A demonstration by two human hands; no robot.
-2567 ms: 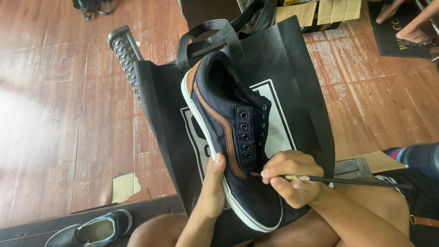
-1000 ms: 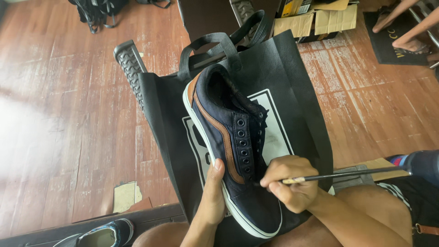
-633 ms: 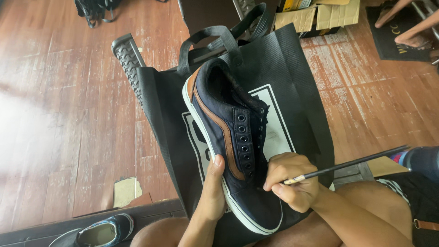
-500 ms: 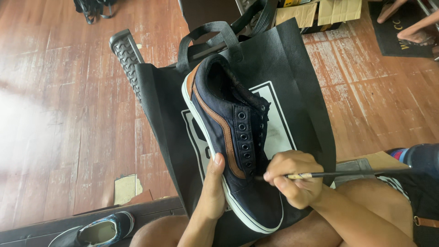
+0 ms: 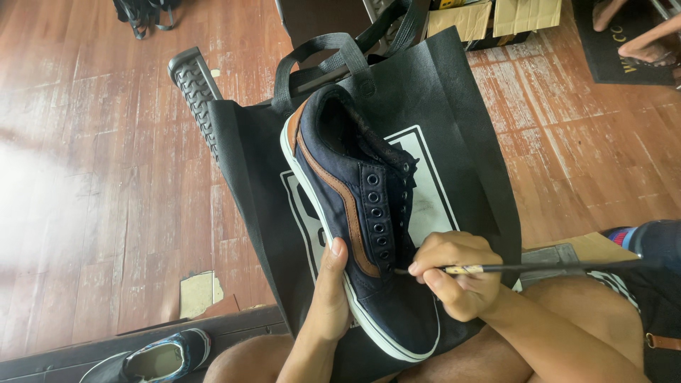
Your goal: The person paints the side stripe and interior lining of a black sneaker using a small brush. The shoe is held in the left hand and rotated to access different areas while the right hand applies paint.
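Brush point(image 5: 539, 268) handle dropped level again since the last frame, tip at the lowest eyelets. Right hand point(image 5: 457, 273) pinches it; left hand point(image 5: 332, 294) grips the dark shoe point(image 5: 355, 213) by its white sole edge. Shoe rests on a black bag point(image 5: 468, 142) over the lap; wood floor point(image 5: 92, 177) open to the left.

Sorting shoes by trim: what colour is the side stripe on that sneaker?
Brown stripe on the dark navy sneaker, head view.
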